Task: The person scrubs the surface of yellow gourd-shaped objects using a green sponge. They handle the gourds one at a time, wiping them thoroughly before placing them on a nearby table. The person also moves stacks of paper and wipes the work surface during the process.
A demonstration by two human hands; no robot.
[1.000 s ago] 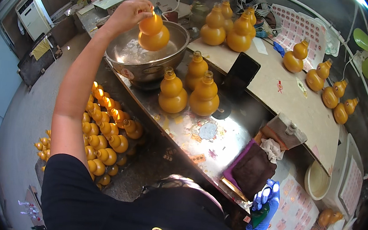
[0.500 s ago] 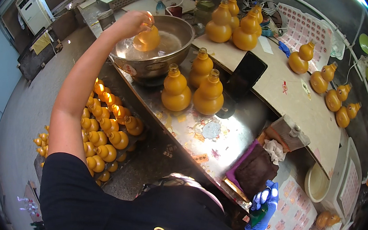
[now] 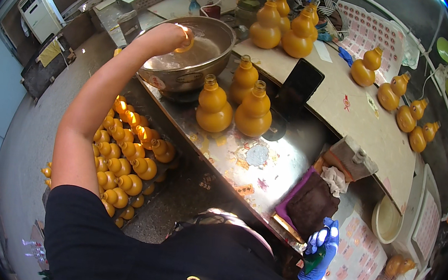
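While the bare left hand [image 3: 171, 39] reaches over the metal bowl [image 3: 186, 83], its fingers are closed on an orange gourd-shaped bottle [image 3: 187, 45] within the bowl's rim. Only a curved sliver of the bottle shows past the fingers, so which way its neck points and how its long axis lies cannot be told. The right hand [image 3: 323, 252], in a blue glove, is curled narrow around a dark green item [image 3: 313, 261] (its kind is unclear), just beside a brown cloth [image 3: 311, 205].

On the table [image 3: 221, 164], near the bowl, three similar bottles [image 3: 214, 109] stand upright, long axes vertical, necks up. A black phone [image 3: 300, 85] leans just behind them. On the raised board [image 3: 326, 91], four tilted bottles [image 3: 388, 98] form a row, necks pointing to the upper right of the view.
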